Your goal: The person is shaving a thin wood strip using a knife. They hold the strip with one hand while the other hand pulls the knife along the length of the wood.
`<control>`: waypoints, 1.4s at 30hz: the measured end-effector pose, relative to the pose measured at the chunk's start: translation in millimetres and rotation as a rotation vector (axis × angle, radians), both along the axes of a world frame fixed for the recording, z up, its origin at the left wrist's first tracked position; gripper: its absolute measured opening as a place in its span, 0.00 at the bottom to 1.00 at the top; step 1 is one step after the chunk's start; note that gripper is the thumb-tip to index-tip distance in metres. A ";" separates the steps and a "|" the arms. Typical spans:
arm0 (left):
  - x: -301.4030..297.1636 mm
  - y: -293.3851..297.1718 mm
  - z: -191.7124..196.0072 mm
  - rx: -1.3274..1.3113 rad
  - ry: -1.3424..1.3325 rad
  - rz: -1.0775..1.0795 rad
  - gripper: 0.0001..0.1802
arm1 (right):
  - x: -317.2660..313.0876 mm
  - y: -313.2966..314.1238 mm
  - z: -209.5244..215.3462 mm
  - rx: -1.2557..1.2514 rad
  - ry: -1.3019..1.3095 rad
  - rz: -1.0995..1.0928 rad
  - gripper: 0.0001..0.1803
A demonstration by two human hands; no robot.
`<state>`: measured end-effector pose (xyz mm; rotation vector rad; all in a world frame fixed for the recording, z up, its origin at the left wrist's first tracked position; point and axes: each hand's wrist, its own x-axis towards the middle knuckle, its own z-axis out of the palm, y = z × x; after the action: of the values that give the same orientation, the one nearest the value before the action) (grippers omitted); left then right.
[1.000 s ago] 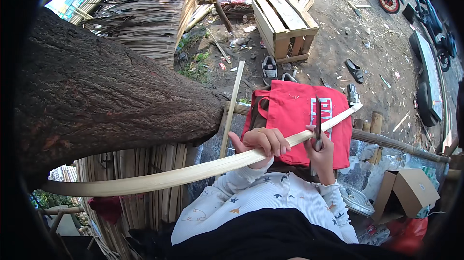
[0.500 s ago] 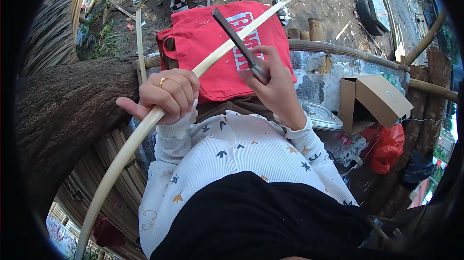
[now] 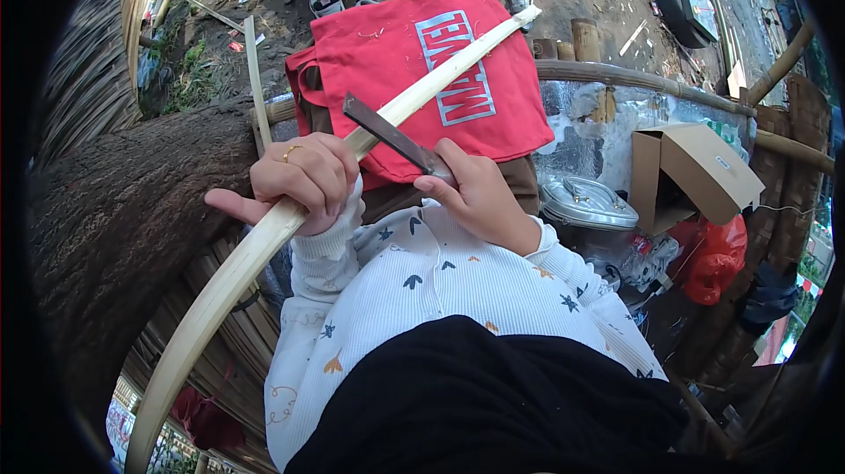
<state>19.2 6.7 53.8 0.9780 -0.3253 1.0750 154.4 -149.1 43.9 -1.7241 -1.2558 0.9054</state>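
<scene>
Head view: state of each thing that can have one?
Pale strip: held slantwise.
Knife: blade bare, crossing the strip.
Left hand: closed around the strip.
Right hand: closed around the knife.
Red cloth bag: spread out, print up.
Cardboard box: open.
Silver container: appears lidded.
Red plastic bag: crumpled.

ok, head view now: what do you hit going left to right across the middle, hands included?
Tree trunk → left hand → dark blade → right hand → silver oval container → cardboard box.
</scene>
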 end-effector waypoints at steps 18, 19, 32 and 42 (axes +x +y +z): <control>26.0 -23.2 -17.0 -0.787 -0.062 0.094 0.32 | 35.1 17.0 -28.3 -0.278 0.250 -0.292 0.30; 22.7 -17.7 -27.8 -0.816 -0.157 0.031 0.30 | 34.6 19.1 -27.1 -0.330 0.406 -0.295 0.30; 19.5 -6.9 -39.3 -0.119 0.171 0.050 0.43 | 34.2 16.8 -30.1 -0.347 0.645 -0.259 0.31; 21.2 -15.8 -41.5 -0.462 0.122 0.268 0.39 | 4.6 15.2 -3.7 -0.099 -0.235 -0.040 0.23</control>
<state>40.5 -9.0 12.3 0.6764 0.1579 1.2553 159.0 -133.9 40.2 -1.9723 -1.3405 0.7692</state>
